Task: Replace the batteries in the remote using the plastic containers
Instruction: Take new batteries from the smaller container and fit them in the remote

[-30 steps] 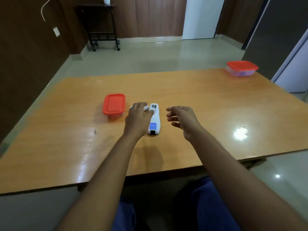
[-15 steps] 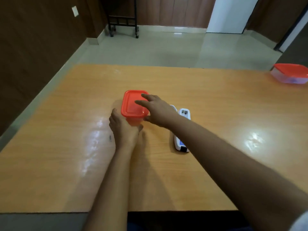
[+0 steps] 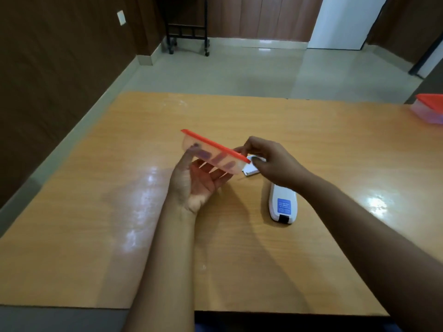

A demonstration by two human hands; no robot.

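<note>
A clear plastic container with a red lid [image 3: 213,153] is lifted off the wooden table [image 3: 96,212] and tilted, its lid edge facing me. My left hand [image 3: 196,183] holds it from below, palm up, fingers showing through the clear wall. My right hand [image 3: 271,161] pinches the right corner of the lid. The white remote [image 3: 282,207] lies face down on the table under my right wrist, with a blue label near its near end. A small white piece, probably the battery cover [image 3: 250,170], lies by the remote's far end.
A second clear container with a red lid [image 3: 430,107] stands at the table's far right edge. Beyond the table lies a pale tiled floor with a black wheeled stand [image 3: 187,32] against the brown wall.
The near container has been raised off the table and tilted. My left hand went from its side to underneath it; my right hand shifted from the lid's top to its right corner.
</note>
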